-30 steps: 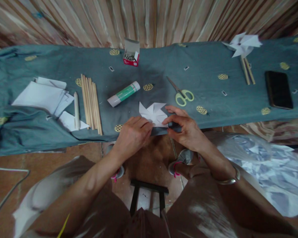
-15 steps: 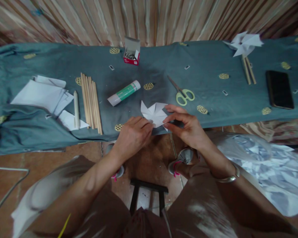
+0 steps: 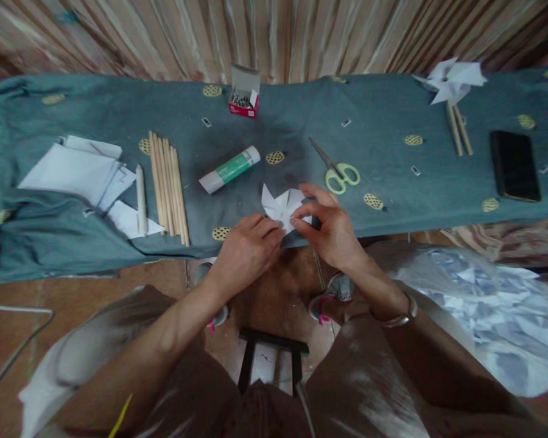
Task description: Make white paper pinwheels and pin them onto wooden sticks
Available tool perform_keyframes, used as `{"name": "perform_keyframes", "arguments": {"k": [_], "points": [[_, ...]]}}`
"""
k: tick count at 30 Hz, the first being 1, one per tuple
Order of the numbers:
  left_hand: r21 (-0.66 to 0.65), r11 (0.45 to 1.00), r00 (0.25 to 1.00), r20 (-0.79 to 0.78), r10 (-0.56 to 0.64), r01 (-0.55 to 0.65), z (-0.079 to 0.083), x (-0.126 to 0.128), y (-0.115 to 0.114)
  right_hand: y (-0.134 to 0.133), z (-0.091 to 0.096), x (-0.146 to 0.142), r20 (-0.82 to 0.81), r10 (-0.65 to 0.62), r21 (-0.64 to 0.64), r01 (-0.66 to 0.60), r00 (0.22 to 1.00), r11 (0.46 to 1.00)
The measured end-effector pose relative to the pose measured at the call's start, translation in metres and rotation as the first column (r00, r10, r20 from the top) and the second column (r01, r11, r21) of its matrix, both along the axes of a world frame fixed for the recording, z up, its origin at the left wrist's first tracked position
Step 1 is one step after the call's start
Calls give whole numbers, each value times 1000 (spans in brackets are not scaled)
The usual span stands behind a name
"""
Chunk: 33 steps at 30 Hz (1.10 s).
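A white paper pinwheel (image 3: 281,204) lies at the table's near edge between my two hands. My left hand (image 3: 251,243) has its fingers curled together on the lower left side of the paper, gripping it. With thumb and index finger pinched near the pinwheel's middle, my right hand (image 3: 326,225) holds a part of the paper; its other fingers cover the right-hand blades. A glue stick (image 3: 231,169) with a green label lies just beyond. Scissors (image 3: 335,167) with pale green handles rest beyond my right hand.
On the left are wooden sticks (image 3: 168,188), a whitish pointed stick (image 3: 140,201) and paper sheets (image 3: 73,173). A small box of metal pins (image 3: 243,103) stands at the back. A finished pinwheel (image 3: 454,80), two short sticks (image 3: 460,129) and a phone (image 3: 514,164) lie right.
My right hand has moved left across the pinwheel, its pinch going from the right edge to near the middle. My left hand has stayed nearly still on the paper.
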<state>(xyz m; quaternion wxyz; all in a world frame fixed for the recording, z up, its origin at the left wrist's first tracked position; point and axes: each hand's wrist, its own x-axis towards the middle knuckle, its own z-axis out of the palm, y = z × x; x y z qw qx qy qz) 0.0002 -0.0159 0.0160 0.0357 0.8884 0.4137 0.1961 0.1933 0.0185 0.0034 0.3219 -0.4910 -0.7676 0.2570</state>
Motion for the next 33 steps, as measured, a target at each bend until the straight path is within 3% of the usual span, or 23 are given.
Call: {"name": "perform_keyframes", "arguments": {"k": [10,15,33], "points": [[2,1000,999,20,31,-31,0,0,-1,1,-4,-6,50,-18,58,15,999,998],[12,1000,1000,5,-7,7,-1,-1,-1,2,-5,-7,79,-12,96,5,997,995],[-18,999,998,40,-39,40,1,0,-2,3,-10,-6,20,-33,73,32,999,997]]}}
